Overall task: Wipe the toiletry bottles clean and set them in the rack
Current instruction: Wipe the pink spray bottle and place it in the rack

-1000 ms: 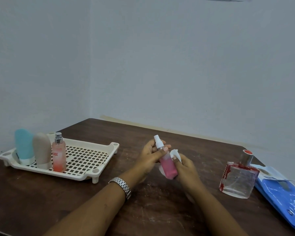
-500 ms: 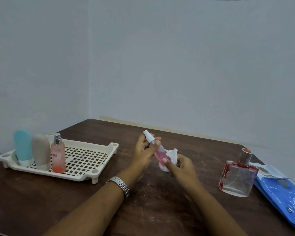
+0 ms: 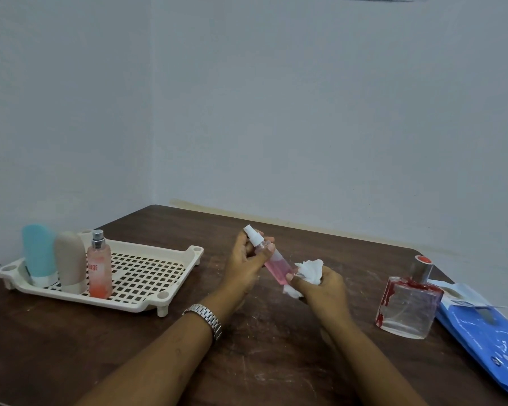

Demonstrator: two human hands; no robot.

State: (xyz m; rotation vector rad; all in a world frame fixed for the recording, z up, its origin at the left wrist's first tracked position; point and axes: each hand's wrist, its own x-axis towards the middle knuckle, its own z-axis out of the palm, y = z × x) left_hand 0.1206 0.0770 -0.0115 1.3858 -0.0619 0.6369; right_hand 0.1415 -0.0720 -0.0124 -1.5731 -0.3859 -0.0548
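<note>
Tilted further, the pink bottle point(image 3: 276, 266) points its cap toward the rack point(image 3: 123, 302), on its left. The left hand point(image 3: 244, 265), nearer the rack, grips its neck; the right hand point(image 3: 320, 288) clutches tissue point(image 3: 310, 269).

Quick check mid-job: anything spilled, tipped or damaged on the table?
On the right of the dark wooden table, the square clear glass bottle has red smears down its left edge and shoulder. They look like leaked residue, though they could be decoration. It stands outside the cream plastic rack. The tabletop shows pale scuffs. Nothing lies toppled.

Three bottles point(image 3: 71, 263) in rack point(image 3: 147, 276) left; square bottle point(image 3: 408, 306) right, beside pouch point(image 3: 487, 332).
</note>
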